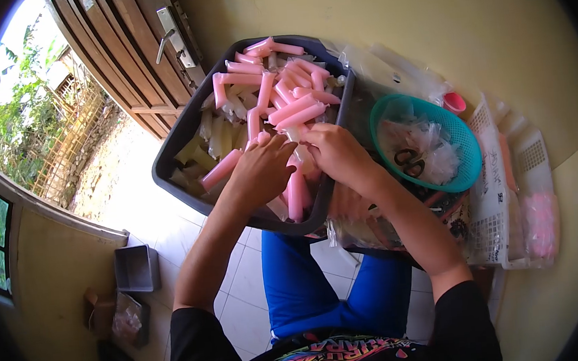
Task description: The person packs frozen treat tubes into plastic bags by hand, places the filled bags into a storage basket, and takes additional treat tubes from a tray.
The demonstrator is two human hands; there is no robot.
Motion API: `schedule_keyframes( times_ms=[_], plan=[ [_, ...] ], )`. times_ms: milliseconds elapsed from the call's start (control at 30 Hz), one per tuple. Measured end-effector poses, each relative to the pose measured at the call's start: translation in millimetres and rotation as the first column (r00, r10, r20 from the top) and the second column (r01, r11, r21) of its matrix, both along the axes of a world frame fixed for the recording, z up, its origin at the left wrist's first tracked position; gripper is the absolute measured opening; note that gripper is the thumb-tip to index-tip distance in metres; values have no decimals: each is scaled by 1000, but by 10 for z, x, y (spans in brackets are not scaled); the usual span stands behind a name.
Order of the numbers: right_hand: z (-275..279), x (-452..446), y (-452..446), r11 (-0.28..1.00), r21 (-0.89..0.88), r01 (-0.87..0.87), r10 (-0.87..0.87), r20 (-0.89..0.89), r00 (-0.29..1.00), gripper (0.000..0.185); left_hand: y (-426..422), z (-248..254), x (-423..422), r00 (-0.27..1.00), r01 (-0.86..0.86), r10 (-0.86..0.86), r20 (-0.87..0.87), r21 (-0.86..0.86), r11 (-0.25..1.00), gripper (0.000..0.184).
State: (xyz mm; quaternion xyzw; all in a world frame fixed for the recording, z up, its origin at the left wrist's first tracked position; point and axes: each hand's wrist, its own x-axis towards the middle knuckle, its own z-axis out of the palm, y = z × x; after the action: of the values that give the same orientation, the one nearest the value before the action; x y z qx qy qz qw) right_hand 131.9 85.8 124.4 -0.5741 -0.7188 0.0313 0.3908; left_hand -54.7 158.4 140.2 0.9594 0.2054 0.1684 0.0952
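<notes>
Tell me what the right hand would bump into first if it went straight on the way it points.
Probably the pink plastic tubes in the dark bin, just beyond the right hand; depth is unclear, so it might pass above.

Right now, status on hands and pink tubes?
Left hand and right hand close together over dark tub. Pink tubes heaped beneath. Scissors aside in teal basket.
</notes>
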Motion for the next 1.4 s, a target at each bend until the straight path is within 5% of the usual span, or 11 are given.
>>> schedule_keyframes(
  times_ms=[200, 467, 700, 767, 833, 900, 1000, 1133, 1200, 1267, 1400],
  plan=[
    [-24, 3, 415, 964, -256, 67, -7, 228, 974, 24, 36, -109, -82, 953, -110, 89, -289, -59, 992, 27],
    [-225, -47, 558, 985, 54, -162, 109, 532, 840, 20, 41, -250, -121, 970, -102, 125, -208, 118, 988, 25],
    [-215, -205, 814, 975, -165, -151, 213, 471, 856, 38, 26, -218, -97, 922, -221, 238, -306, 88, 971, 29],
    [-140, -226, 815, 923, -363, -125, 261, 355, 898, 37, 19, -188, -89, 923, -233, 239, -302, 58, 971, 28],
    [-316, -168, 919, 954, -261, -145, 245, 406, 880, 36, 12, -204, -90, 924, -244, 240, -299, 26, 970, 27],
    [-413, -114, 964, 972, -157, -172, 226, 455, 861, 36, -1, -231, -106, 984, -153, 162, -72, 117, 981, 16],
    [-420, -95, 954, 979, -157, -131, 193, 501, 843, 32, -4, -145, -91, 961, -195, 183, -208, -36, 980, 24],
    [-315, -107, 905, 987, -13, -162, 154, 385, 910, 26, -26, -82, -66, 974, -214, 207, -97, -69, 974, 30],
    [-187, -113, 835, 983, 35, -181, 162, 304, 939, 26, -56, 2, -55, 917, -392, 398, 16, -138, 909, 43],
    [-65, -134, 763, 953, 163, -255, 269, -68, 961, 31, -10, -49, -52, 904, -398, 414, 112, -136, 907, 49],
    [24, -94, 710, 937, 127, -325, 347, -448, 824, 34, 8, -74, -82, 881, -354, 360, 306, -78, 932, 60]
  ],
)
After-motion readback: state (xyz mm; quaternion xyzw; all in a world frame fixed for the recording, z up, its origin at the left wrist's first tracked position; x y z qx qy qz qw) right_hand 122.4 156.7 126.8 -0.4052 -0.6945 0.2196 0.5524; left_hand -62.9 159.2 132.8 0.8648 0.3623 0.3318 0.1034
